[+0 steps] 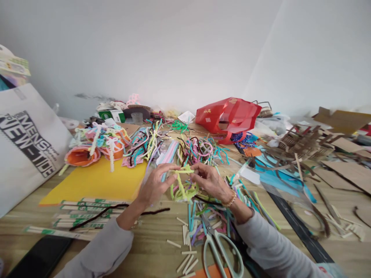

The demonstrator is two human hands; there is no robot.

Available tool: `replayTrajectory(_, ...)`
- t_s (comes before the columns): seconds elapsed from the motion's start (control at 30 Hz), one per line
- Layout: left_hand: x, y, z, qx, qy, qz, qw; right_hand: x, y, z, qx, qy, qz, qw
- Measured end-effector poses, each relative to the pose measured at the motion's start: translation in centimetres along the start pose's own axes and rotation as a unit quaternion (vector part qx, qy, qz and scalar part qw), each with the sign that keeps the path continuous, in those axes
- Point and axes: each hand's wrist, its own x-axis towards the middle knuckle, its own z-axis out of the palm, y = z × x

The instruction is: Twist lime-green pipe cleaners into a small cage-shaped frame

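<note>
My left hand (156, 184) pinches one end of a yellow-green pipe cleaner piece (182, 172) between thumb and fingers. At its other end, my right hand (211, 180) is closed on the same piece, so it spans the small gap between both hands. A strand of it hangs down toward a loose coil of green and purple pipe cleaners (185, 192) on the table. Scissors with pale green handles (222, 251) lie below my hands, their blades over a heap of coloured pipe cleaner bits (199, 227).
Yellow sheets (98, 185) and wrapped chopsticks (87, 212) lie left, near a black phone (43, 256) and a white bag (29, 146). Pipe cleaner bundles (145, 141) and a red bag (228, 116) stand behind. Brown strips and woven baskets (307, 141) crowd the right. Short sticks (187, 262) lie in front.
</note>
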Motion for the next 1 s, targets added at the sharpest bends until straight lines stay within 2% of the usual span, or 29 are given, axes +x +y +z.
replayTrajectory(0.1, -0.3, 0.8, 0.4, 0.026, 0.03, 0.039, 0.998, -0.1, -0.2, 0.3, -0.002, 0.009, -0.009, 1.0)
replayTrajectory(0.23, -0.6, 0.9, 1.3, 0.076, 0.061, 0.091, 0.991, -0.4, -0.5, 0.9, -0.018, 0.004, -0.036, 0.999)
replayTrajectory(0.33, -0.6, 0.8, 1.7, 0.124, 0.053, 0.124, 0.983, -0.6, -0.7, 1.4, -0.017, 0.0, -0.039, 0.999)
replayTrajectory(0.47, -0.5, 1.2, 1.6, 0.178, 0.033, 0.134, 0.974, -0.7, -0.9, 1.9, 0.009, 0.002, -0.017, 1.0)
replayTrajectory(0.67, -0.5, 1.4, 1.6, 0.186, 0.015, 0.101, 0.977, -0.8, -0.9, 2.5, 0.083, -0.01, 0.005, 0.997)
replayTrajectory(0.87, -0.5, 0.6, 1.6, 0.054, 0.021, -0.002, 0.998, -1.0, -0.8, 2.7, 0.092, -0.015, -0.009, 0.996)
replayTrajectory(1.0, -0.3, 0.2, 1.6, -0.018, 0.006, -0.028, 0.999, -1.0, -1.2, 2.7, 0.103, -0.019, 0.004, 0.994)
